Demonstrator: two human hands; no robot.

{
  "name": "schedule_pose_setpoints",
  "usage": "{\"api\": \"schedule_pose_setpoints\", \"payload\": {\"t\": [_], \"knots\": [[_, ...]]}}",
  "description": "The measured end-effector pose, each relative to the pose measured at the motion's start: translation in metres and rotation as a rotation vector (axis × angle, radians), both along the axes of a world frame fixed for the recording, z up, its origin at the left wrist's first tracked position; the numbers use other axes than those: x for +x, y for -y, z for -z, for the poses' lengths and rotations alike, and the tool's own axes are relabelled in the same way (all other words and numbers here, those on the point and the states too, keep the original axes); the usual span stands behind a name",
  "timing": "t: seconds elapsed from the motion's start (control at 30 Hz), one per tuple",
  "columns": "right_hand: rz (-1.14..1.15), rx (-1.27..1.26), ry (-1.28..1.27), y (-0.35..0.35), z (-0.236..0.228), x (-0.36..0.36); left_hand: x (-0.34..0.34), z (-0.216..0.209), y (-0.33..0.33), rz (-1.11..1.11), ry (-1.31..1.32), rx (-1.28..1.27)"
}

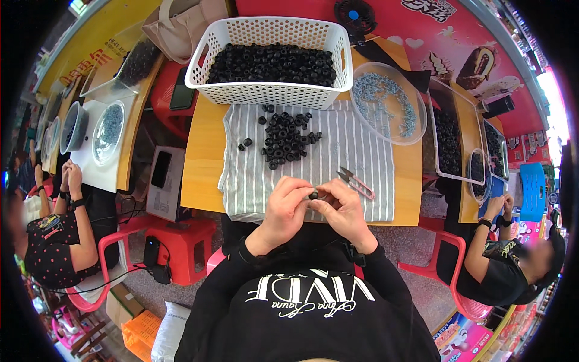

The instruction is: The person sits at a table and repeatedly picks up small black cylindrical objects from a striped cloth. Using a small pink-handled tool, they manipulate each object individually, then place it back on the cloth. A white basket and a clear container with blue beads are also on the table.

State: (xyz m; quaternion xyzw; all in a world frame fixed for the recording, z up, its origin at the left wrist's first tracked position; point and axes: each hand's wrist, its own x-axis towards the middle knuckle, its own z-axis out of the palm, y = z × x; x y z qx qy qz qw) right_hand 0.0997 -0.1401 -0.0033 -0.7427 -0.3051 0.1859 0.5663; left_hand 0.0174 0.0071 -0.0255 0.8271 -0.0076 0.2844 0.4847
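Note:
My left hand (285, 208) and my right hand (344, 211) meet at the near edge of a grey-and-white striped cloth (368, 154). Between their pinched fingertips is a small round black part (313, 195), held by both hands and partly hidden by the fingers. Just beyond them on the cloth lies a loose pile of black ring-like parts (283, 137), several with a hole in the middle. A pair of thread snips (357, 183) with pinkish handles rests right of my right hand.
A white perforated basket (271, 95) full of black parts stands at the table's far side. Right of it sits a clear round tray (416, 123) of small bluish pieces. A black fan (356, 17) is behind. People work at tables on both sides; a red stool (181, 241) stands at left.

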Motion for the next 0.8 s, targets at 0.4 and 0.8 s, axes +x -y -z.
{"api": "schedule_pose_setpoints", "payload": {"t": [0.4, 0.8], "knots": [[-0.097, 0.005, 0.056, 0.021, 0.000, -0.010, -0.018, -0.013, 0.017, 0.051, 0.068, 0.099], [0.629, -0.282, 0.445, 0.151, -0.062, 0.153, -0.018, -0.013, -0.008, -0.064, -0.024, 0.098]]}}
